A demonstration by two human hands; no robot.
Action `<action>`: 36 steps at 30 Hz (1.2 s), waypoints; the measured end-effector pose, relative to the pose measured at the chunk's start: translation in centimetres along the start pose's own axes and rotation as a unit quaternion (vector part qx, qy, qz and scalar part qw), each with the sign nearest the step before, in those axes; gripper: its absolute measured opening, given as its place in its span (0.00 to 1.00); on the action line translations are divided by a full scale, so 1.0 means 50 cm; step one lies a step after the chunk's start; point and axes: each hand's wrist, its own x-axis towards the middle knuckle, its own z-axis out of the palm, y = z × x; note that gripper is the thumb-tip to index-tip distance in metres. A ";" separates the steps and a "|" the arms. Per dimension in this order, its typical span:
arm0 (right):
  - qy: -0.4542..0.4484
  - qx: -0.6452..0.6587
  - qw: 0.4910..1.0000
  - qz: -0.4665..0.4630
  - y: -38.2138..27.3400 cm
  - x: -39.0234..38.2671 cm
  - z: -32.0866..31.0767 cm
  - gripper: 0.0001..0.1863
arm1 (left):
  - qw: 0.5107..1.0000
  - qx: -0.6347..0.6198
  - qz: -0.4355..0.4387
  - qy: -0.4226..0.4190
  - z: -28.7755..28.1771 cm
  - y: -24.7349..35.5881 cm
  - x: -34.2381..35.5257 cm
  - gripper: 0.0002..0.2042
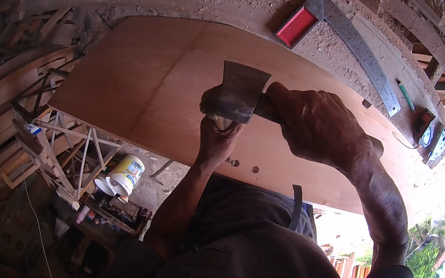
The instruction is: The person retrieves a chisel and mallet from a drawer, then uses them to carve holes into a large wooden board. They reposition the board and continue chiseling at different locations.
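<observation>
My right hand (323, 124) is wrapped round the wooden handle of a hatchet (241, 91), whose dark metal head is over the middle of the brown wooden panel (146, 66). The handle's end (376, 146) sticks out past my wrist. My left hand (217, 141) is closed on a short, rounded piece of wood (211, 101) with a ragged end, directly below and beside the hatchet head. The head covers part of this piece; I cannot tell whether they touch. Two small round holes (244, 167) show near the panel's close edge.
Beyond the panel, a dusty bench holds a try square (359, 53) with a red-sided stock, a green pencil (406, 95) and a tape measure (426, 127). Below left stand a white-yellow bucket (127, 173), wooden frames (69, 148) and a box of tools (116, 215).
</observation>
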 end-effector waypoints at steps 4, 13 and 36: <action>0.131 0.119 0.982 0.064 -0.008 -0.044 0.026 0.15 | 0.944 -0.245 -0.184 0.126 -0.140 -0.048 0.025 0.13; 0.161 0.231 0.946 0.161 0.018 -0.083 0.074 0.19 | 0.972 -0.201 -0.118 0.039 -0.075 0.062 0.056 0.09; 0.141 0.267 0.934 0.192 0.060 -0.129 0.140 0.14 | 0.973 -0.144 -0.163 0.077 -0.049 0.010 0.022 0.16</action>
